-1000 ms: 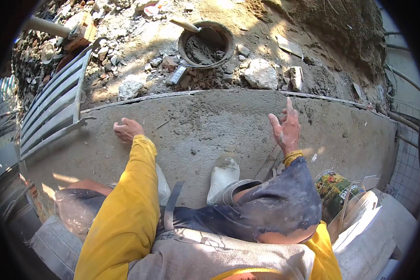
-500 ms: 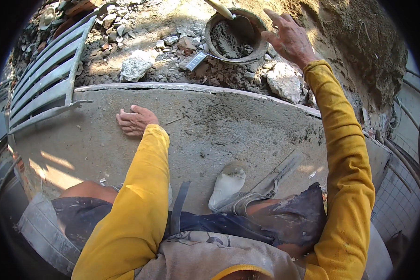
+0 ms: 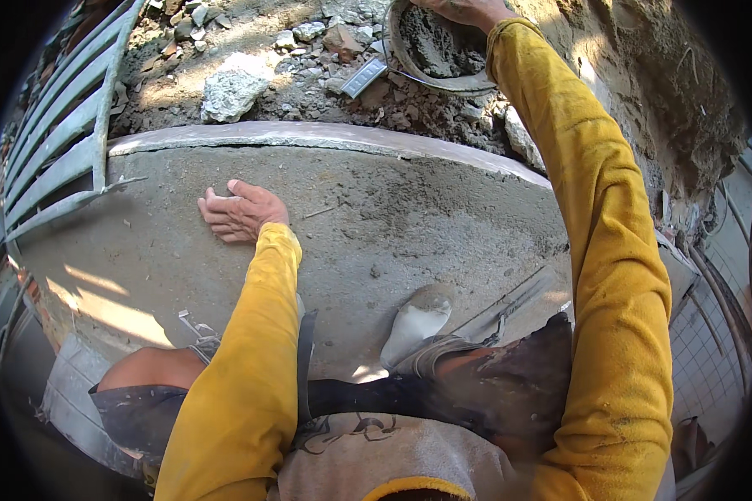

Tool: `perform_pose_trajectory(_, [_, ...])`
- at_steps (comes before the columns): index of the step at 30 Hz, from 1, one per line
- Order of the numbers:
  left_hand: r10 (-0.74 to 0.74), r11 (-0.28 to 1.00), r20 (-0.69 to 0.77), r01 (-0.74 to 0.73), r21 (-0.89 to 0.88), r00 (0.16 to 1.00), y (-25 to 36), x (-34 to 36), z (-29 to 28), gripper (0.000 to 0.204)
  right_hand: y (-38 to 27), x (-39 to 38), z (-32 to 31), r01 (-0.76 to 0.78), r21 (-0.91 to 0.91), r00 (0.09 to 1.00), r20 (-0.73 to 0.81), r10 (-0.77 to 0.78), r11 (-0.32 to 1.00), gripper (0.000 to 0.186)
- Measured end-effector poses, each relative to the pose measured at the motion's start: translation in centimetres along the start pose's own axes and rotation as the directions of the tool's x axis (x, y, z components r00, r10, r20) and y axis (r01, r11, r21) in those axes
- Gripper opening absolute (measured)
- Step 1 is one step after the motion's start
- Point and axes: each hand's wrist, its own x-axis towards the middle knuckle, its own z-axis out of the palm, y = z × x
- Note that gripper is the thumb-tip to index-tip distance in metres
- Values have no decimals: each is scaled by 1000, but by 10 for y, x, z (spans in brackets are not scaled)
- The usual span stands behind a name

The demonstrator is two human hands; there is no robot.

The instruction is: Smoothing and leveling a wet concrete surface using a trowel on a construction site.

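Observation:
My left hand (image 3: pixel 244 214) is over the grey concrete slab (image 3: pixel 326 250), fingers loosely bent and thumb apart, with nothing in it. A thin twig lies just right of it. At the top edge of the view my right hand (image 3: pixel 464 8) reaches over the rim of a round bucket (image 3: pixel 418 71). Wet grey mortar (image 3: pixel 443 46) sits inside the bucket. The picture's edge cuts off the right fingers, so what they hold, if anything, is hidden. A small grey rectangular piece (image 3: pixel 364 78) rests by the bucket's left side, on the rubble.
A slatted metal frame (image 3: pixel 67 108) leans at the far left. Rubble and a large pale stone (image 3: pixel 234 88) lie beyond the slab's raised edge (image 3: pixel 309 135). A sand heap (image 3: pixel 635 100) rises at the far right. My shoe (image 3: pixel 418 321) stands on the slab near a flat strip (image 3: pixel 514 305).
My right hand has moved farther away, to the bucket's far side. The view has shifted, so the bucket sits higher and is partly cut off. My left hand stays over the slab.

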Motion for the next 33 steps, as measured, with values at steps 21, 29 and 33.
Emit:
perform_pose_trajectory(21, [-26, 1000, -43, 26, 6, 999, -13, 8, 6, 48, 10, -101, -170, 114, 743, 946, -284, 156, 660, 45])
perform_pose_trajectory(29, [-62, 998, 42, 63, -13, 997, -6, 7, 11, 50, 11, -395, -199, 258, 966, 723, -169, 670, -34, 38])
perform_pose_trajectory(33, [-41, 994, 108, 51, -96, 993, -16, 21, 16, 53, -25, -524, -144, 31, 999, 320, 29, 947, -41, 34])
